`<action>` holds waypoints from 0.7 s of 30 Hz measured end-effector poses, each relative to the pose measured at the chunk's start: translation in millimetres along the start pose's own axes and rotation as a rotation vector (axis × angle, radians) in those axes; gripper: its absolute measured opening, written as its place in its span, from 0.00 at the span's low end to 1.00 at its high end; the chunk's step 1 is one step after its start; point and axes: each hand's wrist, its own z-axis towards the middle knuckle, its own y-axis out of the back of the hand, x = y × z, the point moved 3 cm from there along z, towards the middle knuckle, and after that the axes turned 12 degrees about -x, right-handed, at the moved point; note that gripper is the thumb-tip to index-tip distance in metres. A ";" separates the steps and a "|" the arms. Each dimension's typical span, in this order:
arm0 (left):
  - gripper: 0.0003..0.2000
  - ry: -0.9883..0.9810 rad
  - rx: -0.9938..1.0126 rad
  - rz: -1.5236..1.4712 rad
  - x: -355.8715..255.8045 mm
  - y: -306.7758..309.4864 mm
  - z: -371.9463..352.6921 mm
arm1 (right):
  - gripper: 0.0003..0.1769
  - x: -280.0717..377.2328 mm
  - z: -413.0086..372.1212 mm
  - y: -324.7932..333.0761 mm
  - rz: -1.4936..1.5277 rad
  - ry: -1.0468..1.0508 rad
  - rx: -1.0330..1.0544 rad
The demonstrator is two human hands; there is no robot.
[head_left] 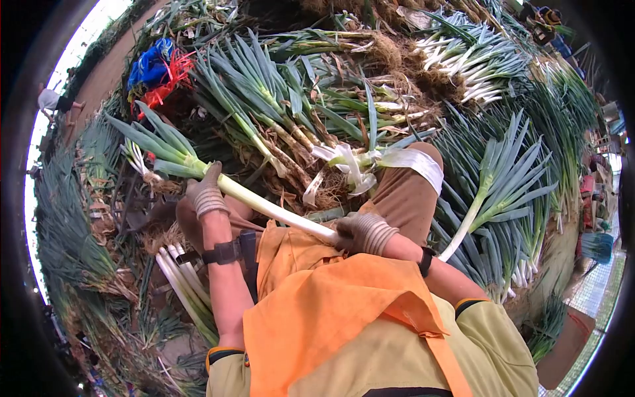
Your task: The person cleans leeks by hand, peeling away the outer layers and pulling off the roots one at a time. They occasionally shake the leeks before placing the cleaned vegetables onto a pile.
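A long leek (271, 209) with a white stem and green leaves lies slantwise across my lap, its leaves at the upper left. My left hand (209, 192), in a grey glove, is closed around the stem just below the leaves. My right hand (365, 233), also gloved, is wrapped round the white lower end, which its fingers hide. Ahead of my knees lie untrimmed leeks (291, 132) with brown outer leaves and roots. Beside my right arm, a clean leek (477, 198) rests on a green pile.
Blue cloth (151, 65) and red string (173, 78) lie at the upper left. White-stemmed leeks (469, 63) are heaped at the upper right. Several leeks (182, 281) lie by my left forearm. Another person (53, 100) shows at the far left edge. A blue basket (596, 247) stands at the right.
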 end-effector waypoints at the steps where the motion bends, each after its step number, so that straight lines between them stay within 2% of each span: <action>1: 0.33 -0.005 -0.029 0.325 -23.1 9.9 -10.3 | 0.14 3.9 0.7 1.7 0.000 -0.006 -0.012; 2: 0.35 -0.014 -0.050 0.646 -45.8 20.3 -25.0 | 0.14 7.2 0.5 2.8 -0.075 -0.001 0.022; 3: 0.39 0.013 -0.017 0.713 -35.8 24.3 -15.9 | 0.14 9.3 -1.3 6.5 -0.150 -0.012 0.049; 4: 0.37 0.065 0.011 0.435 -25.4 21.0 -10.2 | 0.14 12.4 -2.1 12.9 -0.145 -0.068 0.050; 6: 0.33 0.210 0.061 -0.139 -5.7 16.0 0.4 | 0.12 2.5 4.7 17.9 -0.071 0.016 -0.010; 8: 0.32 0.270 0.014 -0.403 -14.0 21.1 10.2 | 0.12 -28.7 4.9 43.1 0.234 0.007 -0.395; 9: 0.28 0.307 0.015 -0.536 -18.7 25.7 12.5 | 0.14 -38.9 2.3 57.1 0.553 -0.053 -0.438; 10: 0.22 0.417 0.109 -0.608 -14.2 26.3 24.2 | 0.19 -42.6 -1.6 71.9 0.870 -0.110 -0.475; 12: 0.19 0.503 0.209 -0.684 -14.1 32.0 28.0 | 0.31 -34.8 -10.1 90.4 1.343 -0.150 -0.300; 13: 0.19 0.512 0.186 -0.692 -14.9 30.2 25.4 | 0.35 -29.1 -4.5 92.8 1.485 -0.039 -0.172; 14: 0.19 0.523 0.160 -0.694 -11.7 28.1 21.9 | 0.32 -24.1 -4.5 93.5 1.249 0.030 -0.242; 16: 0.16 0.548 0.261 -0.813 -5.0 20.7 0.5 | 0.27 -29.0 -10.8 91.0 0.830 0.007 -0.162; 17: 0.17 0.536 0.334 -0.822 0.2 17.5 -12.6 | 0.17 -29.8 -10.8 90.4 1.011 -0.131 -0.272; 18: 0.18 0.524 0.405 -0.831 6.7 14.7 -25.2 | 0.17 -33.9 -7.7 87.7 1.008 -0.131 -0.279; 20: 0.17 0.665 0.531 -0.848 16.4 11.3 -52.3 | 0.13 -59.3 0.6 81.3 1.421 -0.134 -0.661; 21: 0.10 0.833 0.554 -0.894 32.9 6.9 -57.3 | 0.11 -70.3 6.2 80.4 1.477 -0.143 -0.675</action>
